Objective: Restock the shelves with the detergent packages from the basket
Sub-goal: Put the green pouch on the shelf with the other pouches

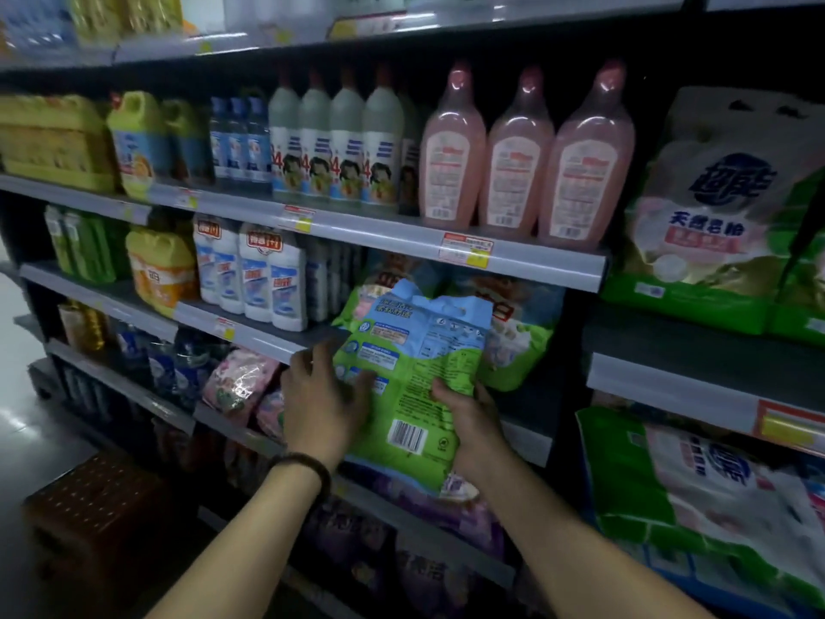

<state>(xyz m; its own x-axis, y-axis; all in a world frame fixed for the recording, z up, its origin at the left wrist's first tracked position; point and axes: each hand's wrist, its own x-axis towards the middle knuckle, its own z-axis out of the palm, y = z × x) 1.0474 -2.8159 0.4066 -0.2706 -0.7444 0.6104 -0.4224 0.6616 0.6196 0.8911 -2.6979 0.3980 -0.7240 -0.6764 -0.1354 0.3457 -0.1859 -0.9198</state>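
Note:
A green and blue detergent bag stands upright with its back label and barcode facing me, at the front of a grey shelf. My left hand holds its left edge, fingers curled round the side. My right hand grips its lower right part. Behind it, similar green detergent bags stand on the same shelf. A dark brown basket sits on the floor at lower left.
Pink bottles and white bottles fill the shelf above. White bottles stand left of the bag. Large green detergent bags occupy the right-hand shelves. Pink pouches lie below left, purple packs lower down.

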